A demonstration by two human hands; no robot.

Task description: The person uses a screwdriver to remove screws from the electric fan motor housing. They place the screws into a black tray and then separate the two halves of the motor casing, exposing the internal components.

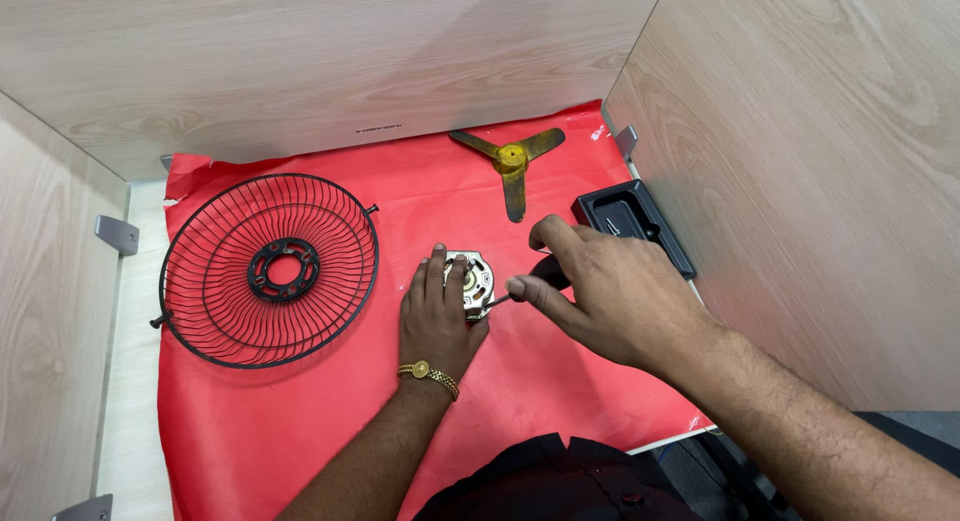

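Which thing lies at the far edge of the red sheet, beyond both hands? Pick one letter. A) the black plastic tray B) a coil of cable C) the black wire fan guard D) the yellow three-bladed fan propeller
D: the yellow three-bladed fan propeller lies at the far edge of the red sheet, beyond the left hand on the small motor and the right hand holding a screwdriver.

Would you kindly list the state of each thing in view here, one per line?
Fan motor: lying on the red sheet, held down by the left hand.
Left hand: flat over the motor.
Right hand: closed around the screwdriver.
Screwdriver: gripped, tip at the motor.
Wire guard: detached, lying flat.
Yellow blade: detached, lying flat.
Black tray: open, small screws inside.
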